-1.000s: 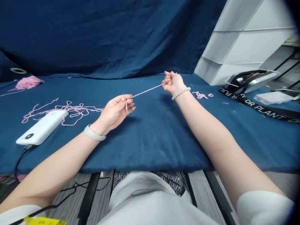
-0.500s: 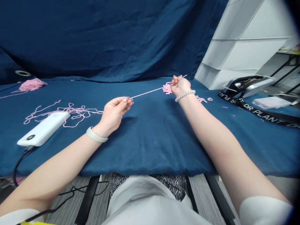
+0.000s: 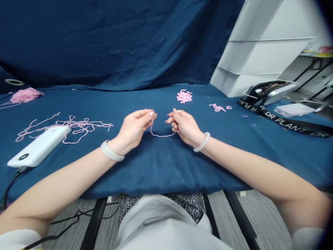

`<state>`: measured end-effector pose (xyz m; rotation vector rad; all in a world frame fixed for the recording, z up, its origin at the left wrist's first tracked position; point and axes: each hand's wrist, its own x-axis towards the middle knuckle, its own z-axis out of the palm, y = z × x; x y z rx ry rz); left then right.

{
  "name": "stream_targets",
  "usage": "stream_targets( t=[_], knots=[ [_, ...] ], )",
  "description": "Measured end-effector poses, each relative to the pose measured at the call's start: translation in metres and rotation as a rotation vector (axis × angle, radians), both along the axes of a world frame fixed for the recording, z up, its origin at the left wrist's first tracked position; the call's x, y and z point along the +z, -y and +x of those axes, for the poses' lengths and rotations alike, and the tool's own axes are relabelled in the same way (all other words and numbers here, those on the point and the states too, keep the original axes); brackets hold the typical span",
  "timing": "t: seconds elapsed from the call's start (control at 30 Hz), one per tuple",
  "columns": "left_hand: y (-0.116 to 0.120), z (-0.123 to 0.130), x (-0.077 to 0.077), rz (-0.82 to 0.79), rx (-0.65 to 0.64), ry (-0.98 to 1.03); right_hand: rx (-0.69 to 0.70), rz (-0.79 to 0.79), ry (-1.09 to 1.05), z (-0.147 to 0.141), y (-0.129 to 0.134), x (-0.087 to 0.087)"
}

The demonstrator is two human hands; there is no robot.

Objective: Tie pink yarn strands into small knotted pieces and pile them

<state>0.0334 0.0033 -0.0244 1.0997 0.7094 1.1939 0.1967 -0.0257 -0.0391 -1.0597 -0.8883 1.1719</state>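
Observation:
A short strand of pink yarn (image 3: 162, 136) hangs in a slack curve between my two hands, over the middle of the blue cloth. My left hand (image 3: 136, 126) pinches one end between thumb and fingertips, with a bit of yarn poking out above. The other end runs into the curled fingers of my right hand (image 3: 185, 125). Left of my left hand, loose pink strands (image 3: 78, 125) lie tangled beside a white power bank (image 3: 40, 146). Beyond my right hand sits a small heap of short pink yarn pieces (image 3: 184, 96), with a few more pieces (image 3: 218, 108) to its right.
A pink yarn ball (image 3: 26, 94) rests at the far left. On the right lie a black lettered strap (image 3: 288, 126), a dark and silver device (image 3: 270, 93) and a flat clear case (image 3: 295, 109). White boxes (image 3: 249, 57) are stacked behind. A black cable leads from the power bank.
My right hand has come back toward me and left, close to my left hand. The yarn between them, taut before, now sags. The heap of pieces is uncovered.

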Motion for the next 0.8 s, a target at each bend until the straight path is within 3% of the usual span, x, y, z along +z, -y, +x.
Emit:
stream_targets(
  t=[0.17,0.4,0.6,0.8],
  knots=[
    [0.011,0.022,-0.026,-0.111,-0.136,-0.038,0.122,0.05,0.156,-0.002,0.018,-0.011],
    [0.024,0.011,-0.03,-0.138,-0.147,-0.028,0.026,0.091,0.469,0.012,0.023,-0.011],
    [0.023,0.009,-0.032,-0.104,-0.224,-0.019,0.115,0.142,0.248,0.003,0.034,-0.005],
    [0.028,0.011,-0.033,-0.129,-0.192,-0.02,0.096,0.11,0.045,0.004,0.035,-0.007]
  ],
)
